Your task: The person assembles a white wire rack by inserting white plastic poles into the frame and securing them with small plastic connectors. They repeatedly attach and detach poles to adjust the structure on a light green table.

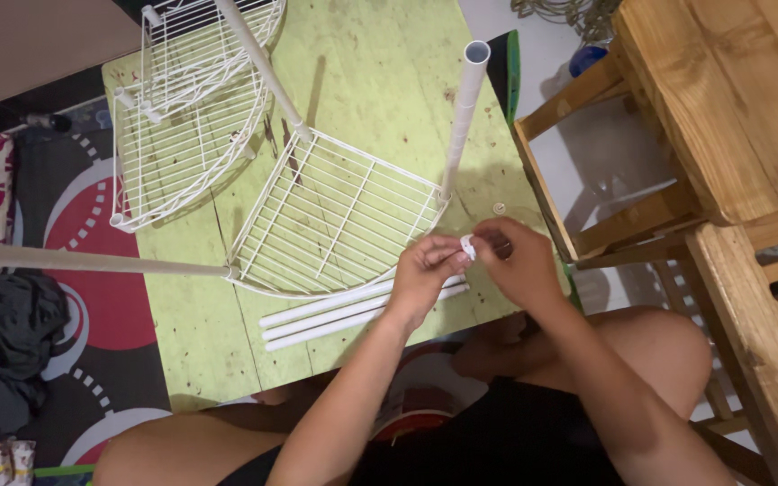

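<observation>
Both hands are meeting over the near edge of the green mat [362,81], the left hand [425,270] and right hand [520,265] pinching a small white clip [467,246] between their fingertips. The upright white pole [463,117] is rising just beyond the clip, at the wire shelf [335,216] corner, nearer the right hand.

a pale green mat [380,81], speckled with dark red-brown spots, is seen; white wire shelves [335,216] and white tubes [353,315] are laid on it; a red, black and white patterned rug [92,270] is spread beside it; a brown wooden chair [731,117] is shown; a dark grey cloth [6,351] is heaped.
</observation>
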